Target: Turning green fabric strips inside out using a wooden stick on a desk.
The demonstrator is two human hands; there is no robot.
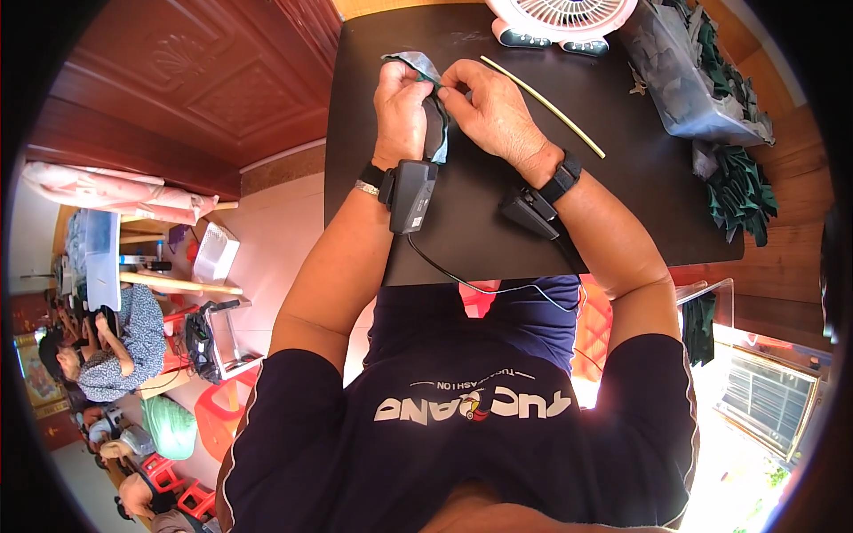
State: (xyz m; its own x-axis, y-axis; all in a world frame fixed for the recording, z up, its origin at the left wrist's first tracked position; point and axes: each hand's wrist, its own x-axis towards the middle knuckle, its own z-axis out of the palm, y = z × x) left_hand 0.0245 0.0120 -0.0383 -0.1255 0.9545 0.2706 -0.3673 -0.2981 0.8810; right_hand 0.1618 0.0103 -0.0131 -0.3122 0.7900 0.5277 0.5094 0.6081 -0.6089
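Above the dark table, my left hand [401, 111] is closed round a folded strip of light blue-grey and dark green cloth [414, 62]. One end of the cloth pokes out above the fingers, and its other end hangs down beside the wrist [442, 147]. My right hand [484, 102] pinches the cloth's edge between thumb and forefinger, close against the left fingers. Whether anything small is also in that pinch cannot be made out. A thin pale yellow-green stick [544, 99] lies on the table to the right of my right hand.
A white fan [569, 18] stands at the table's far edge. On the right, a clear plastic bin [689, 107] holds grey and green cloth pieces, with a dark green bundle [743, 191] beside it. A black cable [435, 264] trails from the left wrist device. Other people [120, 355] sit at left.
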